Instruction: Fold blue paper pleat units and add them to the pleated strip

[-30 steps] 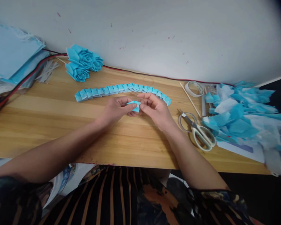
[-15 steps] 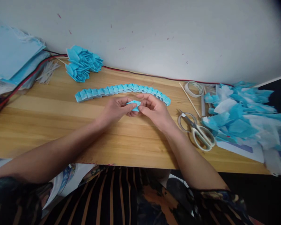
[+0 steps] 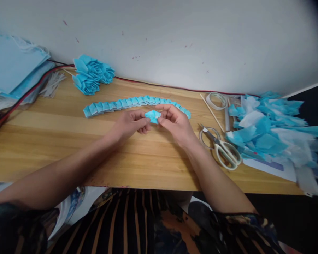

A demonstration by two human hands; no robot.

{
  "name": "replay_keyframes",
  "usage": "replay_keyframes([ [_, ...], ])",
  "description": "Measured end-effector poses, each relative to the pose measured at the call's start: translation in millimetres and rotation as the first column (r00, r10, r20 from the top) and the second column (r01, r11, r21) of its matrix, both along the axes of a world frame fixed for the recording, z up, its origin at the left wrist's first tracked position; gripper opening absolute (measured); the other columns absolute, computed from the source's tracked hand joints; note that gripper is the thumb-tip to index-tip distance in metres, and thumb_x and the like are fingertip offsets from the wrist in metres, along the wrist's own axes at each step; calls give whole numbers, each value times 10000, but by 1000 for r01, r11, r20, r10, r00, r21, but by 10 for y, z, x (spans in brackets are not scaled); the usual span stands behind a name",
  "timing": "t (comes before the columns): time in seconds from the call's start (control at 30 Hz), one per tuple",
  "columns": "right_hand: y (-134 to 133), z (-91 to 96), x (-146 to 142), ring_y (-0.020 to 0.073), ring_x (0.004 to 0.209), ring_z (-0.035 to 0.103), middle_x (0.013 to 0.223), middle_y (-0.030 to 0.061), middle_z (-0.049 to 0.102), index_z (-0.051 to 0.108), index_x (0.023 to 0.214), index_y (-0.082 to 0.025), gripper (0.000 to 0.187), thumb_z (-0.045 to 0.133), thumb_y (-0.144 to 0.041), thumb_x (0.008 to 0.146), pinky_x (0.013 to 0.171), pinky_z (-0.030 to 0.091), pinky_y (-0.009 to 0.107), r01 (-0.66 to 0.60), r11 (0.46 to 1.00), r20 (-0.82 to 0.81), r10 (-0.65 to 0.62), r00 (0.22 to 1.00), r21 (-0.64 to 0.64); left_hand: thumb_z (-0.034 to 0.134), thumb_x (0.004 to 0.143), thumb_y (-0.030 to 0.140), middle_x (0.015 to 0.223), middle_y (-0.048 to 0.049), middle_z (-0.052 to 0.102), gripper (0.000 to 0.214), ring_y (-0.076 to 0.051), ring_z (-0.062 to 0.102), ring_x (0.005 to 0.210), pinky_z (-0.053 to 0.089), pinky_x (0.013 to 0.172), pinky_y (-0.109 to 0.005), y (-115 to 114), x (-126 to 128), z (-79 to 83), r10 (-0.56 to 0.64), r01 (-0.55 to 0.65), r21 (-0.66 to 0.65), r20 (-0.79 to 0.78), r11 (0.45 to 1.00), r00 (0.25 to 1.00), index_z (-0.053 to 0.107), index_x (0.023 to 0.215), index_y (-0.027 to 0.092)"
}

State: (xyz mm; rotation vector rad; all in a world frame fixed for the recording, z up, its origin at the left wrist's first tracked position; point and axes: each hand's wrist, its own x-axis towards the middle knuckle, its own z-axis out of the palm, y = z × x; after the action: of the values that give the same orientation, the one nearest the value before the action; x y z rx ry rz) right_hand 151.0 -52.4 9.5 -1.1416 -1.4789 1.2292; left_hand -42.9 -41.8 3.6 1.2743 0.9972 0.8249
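Note:
Between both hands, above the middle of the table, is a small folded blue petal (image 3: 153, 116) of thin fabric-like material. My left hand (image 3: 132, 123) pinches its left end between thumb and fingers. Its right end is gripped by my right hand (image 3: 175, 123), thumb in front. Just behind the hands lies a curved row of overlapping folded blue petals (image 3: 116, 104), whose right part is partly covered by my right hand.
Blue fabric flowers (image 3: 91, 74) lie at the back left, near white strips (image 3: 53, 84) and stacked blue sheets (image 3: 16, 67). To the right are scissors (image 3: 225, 151), tape rolls (image 3: 216, 101), a thin stick (image 3: 212, 113) and a heap of blue and white scraps (image 3: 270, 130). A cable runs along the wall.
The blue petal has been turned and spread so more of its face shows. My hands are slightly farther apart at the fingertips. The whole view has shifted a little.

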Motion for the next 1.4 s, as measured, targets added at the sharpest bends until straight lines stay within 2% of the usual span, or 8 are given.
replay_keyframes([
  [0.23, 3, 0, -14, 121, 696, 522, 764, -58, 551, 635, 1160, -221, 352, 676, -247, 812, 673, 409, 297, -42, 999, -3, 42, 999, -20, 710, 825, 373, 686, -5, 666, 202, -128, 608, 622, 502, 604, -243, -19, 22, 73, -6, 6, -1, 49, 1000, 999, 658, 791, 181],
  [0.8, -5, -87, -63, 131, 739, 559, 828, -36, 623, 658, 1181, -257, 338, 663, -285, 844, 700, 469, 297, -107, 994, 88, 104, 991, 30, 684, 809, 383, 584, 17, 605, 206, -132, 539, 553, 461, 579, -254, -7, -15, 50, 10, 12, 136, -158, 991, 987, 618, 691, 228],
  [0.93, 16, 49, 63, 137, 775, 603, 905, -9, 700, 657, 1251, -253, 410, 715, -410, 876, 716, 509, 293, -141, 989, 72, 138, 988, 42, 659, 824, 345, 580, 14, 600, 220, -130, 536, 552, 477, 593, -257, -41, 11, 95, 58, -37, 143, -148, 989, 987, 598, 650, 225],
  [1.03, -11, 263, 360, 158, 793, 642, 966, 24, 739, 693, 1223, -243, 370, 680, -442, 913, 738, 544, 324, -43, 990, 191, 16, 981, 136, 648, 827, 320, 580, 12, 599, 222, -127, 534, 553, 479, 591, -253, -58, 29, 107, 71, -54, 130, -126, 990, 989, 591, 638, 219],
  [1.1, -72, 381, 659, 187, 855, 677, 1010, 38, 761, 734, 1162, -240, 280, 655, -371, 928, 784, 552, 354, 99, 958, 359, -195, 913, 270, 644, 826, 319, 582, 13, 602, 213, -125, 532, 551, 478, 589, -251, -62, 34, 105, 64, -52, 115, -106, 992, 992, 591, 647, 218],
  [1.2, -229, 411, 1138, 242, 915, 712, 1017, 61, 786, 771, 1080, -226, 222, 636, -265, 908, 810, 545, 385, 166, 904, 616, -394, 682, 394, 642, 824, 329, 584, 16, 601, 211, -124, 530, 551, 474, 587, -248, -64, 35, 98, 54, -44, 103, -91, 994, 994, 584, 654, 218],
  [1.3, -413, 273, 1460, 277, 921, 715, 992, 103, 789, 783, 1011, -207, 208, 606, -193, 902, 806, 521, 394, 95, 926, 842, -372, 392, 365, 652, 825, 340, 591, 14, 606, 220, -125, 536, 559, 476, 593, -248, -72, 39, 93, 36, -26, 101, -102, 995, 994, 585, 655, 218],
  [1.4, -550, 107, 1543, 286, 938, 710, 1019, 120, 779, 771, 1050, -202, 208, 606, -205, 923, 793, 518, 389, 44, 933, 873, -351, 338, 358, 663, 817, 340, 590, 15, 608, 212, -121, 534, 555, 474, 588, -244, -80, 49, 83, 31, -22, 93, -91, 995, 995, 596, 660, 215],
])
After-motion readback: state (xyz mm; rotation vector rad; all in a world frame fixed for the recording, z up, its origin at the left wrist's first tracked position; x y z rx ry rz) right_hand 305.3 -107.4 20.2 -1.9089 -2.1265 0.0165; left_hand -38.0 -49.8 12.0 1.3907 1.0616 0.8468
